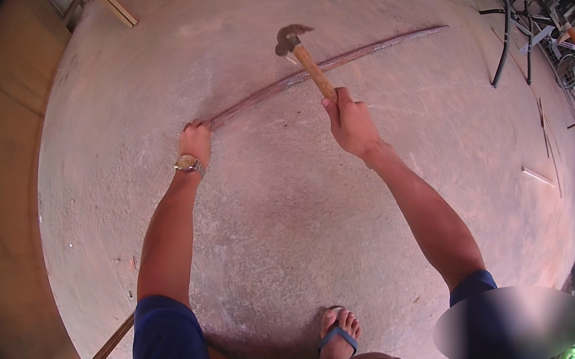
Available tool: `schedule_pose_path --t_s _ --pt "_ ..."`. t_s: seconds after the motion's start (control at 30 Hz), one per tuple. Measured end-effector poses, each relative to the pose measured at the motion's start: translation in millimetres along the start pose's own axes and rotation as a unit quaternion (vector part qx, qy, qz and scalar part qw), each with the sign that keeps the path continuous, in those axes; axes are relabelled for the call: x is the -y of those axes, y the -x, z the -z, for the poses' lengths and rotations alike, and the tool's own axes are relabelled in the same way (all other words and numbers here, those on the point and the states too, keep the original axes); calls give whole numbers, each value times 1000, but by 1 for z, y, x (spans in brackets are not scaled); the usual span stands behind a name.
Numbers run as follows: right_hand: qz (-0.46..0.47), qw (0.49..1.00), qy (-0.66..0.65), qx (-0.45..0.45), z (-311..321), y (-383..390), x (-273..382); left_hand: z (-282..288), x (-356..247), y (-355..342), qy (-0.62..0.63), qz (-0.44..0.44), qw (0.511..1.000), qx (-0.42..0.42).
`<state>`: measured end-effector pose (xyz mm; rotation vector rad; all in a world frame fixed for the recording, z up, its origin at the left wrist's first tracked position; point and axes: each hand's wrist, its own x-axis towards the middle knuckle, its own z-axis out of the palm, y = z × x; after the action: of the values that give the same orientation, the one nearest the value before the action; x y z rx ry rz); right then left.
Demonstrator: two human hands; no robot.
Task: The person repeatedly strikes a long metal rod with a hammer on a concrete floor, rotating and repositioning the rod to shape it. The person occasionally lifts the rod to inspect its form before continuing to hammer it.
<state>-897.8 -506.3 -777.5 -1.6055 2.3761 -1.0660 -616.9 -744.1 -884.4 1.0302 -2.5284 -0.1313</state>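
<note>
A long, thin strip of reddish-brown wood (258, 98) runs from the middle toward the far right, low over the concrete floor. My left hand (196, 142), with a watch on its wrist, is closed around the strip's near left end. In my right hand (353, 125) is a claw hammer (315, 73), gripped by its wooden handle. The rusty hammer head points away from me and is raised above the strip, overlapping it in view. Whether the head touches the wood cannot be told.
Concrete floor (285, 216) spreads all around. A brown panel (1, 183) stands along the left. Dark pipes (499, 39) and piled scrap crowd the right side. A short white stick (537, 176) lies at the right; a wooden plank (114, 5) is at the far left. My sandalled foot (338, 330) is near.
</note>
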Motion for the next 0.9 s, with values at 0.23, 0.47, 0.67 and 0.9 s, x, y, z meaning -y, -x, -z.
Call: schedule_pose_path --t_s 0.23,0.47,0.67,0.9 --pt "276 853 -168 -410 119 -75 121 1 3 3 34 -1 999 7" --pt "65 988 131 -53 8 -7 21 14 9 -8 29 3 998 57" --pt "-52 993 -22 -105 100 -42 15 23 8 -18 7 26 994 108" --pt "8 931 -287 -226 139 -15 72 21 19 -45 -39 -6 977 210"
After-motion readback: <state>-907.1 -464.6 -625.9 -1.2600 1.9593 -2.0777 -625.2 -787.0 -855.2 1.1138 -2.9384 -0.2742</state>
